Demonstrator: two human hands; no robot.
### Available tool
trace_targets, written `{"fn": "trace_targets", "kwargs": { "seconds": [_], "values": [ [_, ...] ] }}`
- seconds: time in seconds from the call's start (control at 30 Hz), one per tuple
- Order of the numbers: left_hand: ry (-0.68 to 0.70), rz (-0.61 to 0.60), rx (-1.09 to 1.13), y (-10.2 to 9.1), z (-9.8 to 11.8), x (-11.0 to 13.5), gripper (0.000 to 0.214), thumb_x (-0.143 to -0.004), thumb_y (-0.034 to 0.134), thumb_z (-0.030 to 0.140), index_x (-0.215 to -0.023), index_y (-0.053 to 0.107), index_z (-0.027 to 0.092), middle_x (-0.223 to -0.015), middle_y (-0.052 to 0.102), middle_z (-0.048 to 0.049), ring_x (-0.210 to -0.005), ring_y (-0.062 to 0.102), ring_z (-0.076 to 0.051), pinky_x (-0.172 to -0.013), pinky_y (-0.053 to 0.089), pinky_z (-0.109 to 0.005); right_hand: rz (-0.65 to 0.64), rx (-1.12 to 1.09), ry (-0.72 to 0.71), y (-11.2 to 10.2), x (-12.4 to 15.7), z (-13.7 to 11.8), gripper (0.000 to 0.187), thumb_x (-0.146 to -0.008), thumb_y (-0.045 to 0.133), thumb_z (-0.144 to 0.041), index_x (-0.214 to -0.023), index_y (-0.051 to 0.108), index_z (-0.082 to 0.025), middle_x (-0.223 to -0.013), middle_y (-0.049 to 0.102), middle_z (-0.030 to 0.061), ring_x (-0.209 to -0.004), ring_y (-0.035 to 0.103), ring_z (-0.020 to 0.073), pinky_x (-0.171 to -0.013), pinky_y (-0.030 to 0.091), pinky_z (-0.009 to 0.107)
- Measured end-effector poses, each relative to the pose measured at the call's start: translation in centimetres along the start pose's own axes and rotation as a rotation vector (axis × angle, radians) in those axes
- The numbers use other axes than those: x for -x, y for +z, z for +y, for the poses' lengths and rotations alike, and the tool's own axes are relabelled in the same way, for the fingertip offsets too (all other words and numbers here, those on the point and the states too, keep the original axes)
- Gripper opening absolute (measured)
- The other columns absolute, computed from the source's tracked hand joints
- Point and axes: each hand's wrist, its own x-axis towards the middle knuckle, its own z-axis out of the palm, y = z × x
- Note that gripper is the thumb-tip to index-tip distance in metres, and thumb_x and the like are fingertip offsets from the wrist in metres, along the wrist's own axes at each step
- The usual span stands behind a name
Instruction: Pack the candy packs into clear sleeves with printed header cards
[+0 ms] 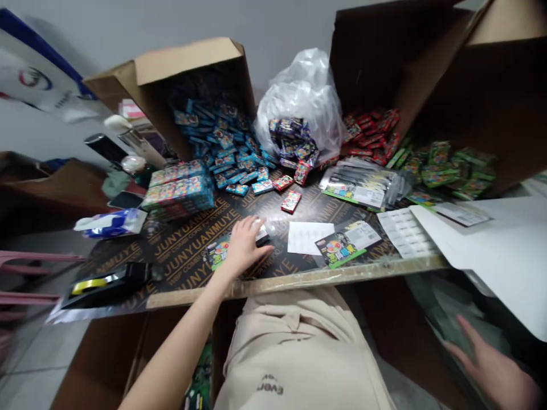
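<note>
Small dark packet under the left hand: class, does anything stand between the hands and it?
Nothing visible separates the left hand from the small dark packet; they touch. The right hand, low at lower right, sits below the plywood board's front edge, which lies between them.

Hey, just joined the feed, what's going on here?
A person is working at a plywood board. Their left hand is on a small dark packet, beside a green printed card. Their right hand is down below the board's edge, and it's unclear whether it holds anything. Small blue boxes spill from a tipped cardboard carton, with piles of red boxes and green boxes farther along.
</note>
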Motion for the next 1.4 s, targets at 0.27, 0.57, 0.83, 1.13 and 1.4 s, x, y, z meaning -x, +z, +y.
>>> {"fn": "trace_targets", "kwargs": {
  "seconds": [0.27,0.57,0.83,1.13,1.4],
  "values": [
    [-0.093,0.149,0.102,-0.4,-2.9,1.0,0.091,-0.059,0.070,0.035,-0.135,0.024,0.017,-0.116,0.045,-0.0112,-0.108,0.043,-0.026,-0.095,0.034,-0.042,-0.322,-0.871,-0.434,-1.1,-3.7,-27.5,0.040,-0.078,0.055,-0.043,-0.112,0.058,-0.022,-0.111,0.061,0.0083,-0.091,0.060,0.0230,-0.080,0.048,0.036],
    [-0.366,0.540,0.684,-3.1,2.9,2.1,0.105,-0.051,0.077,0.039,-0.137,0.018,0.024,-0.123,0.038,-0.0095,-0.116,0.039,-0.027,-0.099,0.030,-0.042,-0.477,-1.466,-0.423,-1.4,-2.5,-41.2,0.030,-0.087,0.043,-0.037,-0.102,0.062,-0.020,-0.105,0.064,0.0057,-0.099,0.057,0.0196,-0.087,0.043,0.032],
    [-0.719,0.431,1.782,-2.7,3.9,0.3,0.032,-0.074,0.059,0.039,-0.091,0.066,0.012,-0.090,0.067,-0.0076,-0.090,0.059,-0.020,-0.082,0.043,-0.029,-0.547,-1.641,-0.118,-0.3,-5.8,-42.1,0.021,-0.081,0.047,-0.029,-0.080,0.065,-0.018,-0.075,0.069,0.0029,-0.076,0.062,0.0174,-0.073,0.045,0.028],
    [-0.730,0.245,1.706,-4.7,2.8,-1.1,0.023,-0.071,0.056,0.033,-0.078,0.066,0.013,-0.084,0.064,-0.0050,-0.080,0.058,-0.017,-0.070,0.044,-0.026,-0.780,-1.687,0.044,-1.0,-6.6,-40.6,0.017,-0.070,0.063,-0.030,-0.082,0.064,-0.019,-0.073,0.068,0.0016,-0.072,0.062,0.0163,-0.071,0.044,0.028],
    [-0.281,0.624,0.492,-3.3,5.7,2.3,0.124,-0.045,0.080,0.041,-0.138,0.001,0.023,-0.127,0.035,-0.0162,-0.116,0.038,-0.033,-0.095,0.031,-0.051,-0.424,-1.858,0.017,-2.9,-2.8,-40.8,0.008,-0.078,0.059,-0.028,-0.082,0.062,-0.022,-0.083,0.065,0.0012,-0.079,0.061,0.0155,-0.079,0.047,0.032]
  ]
}}
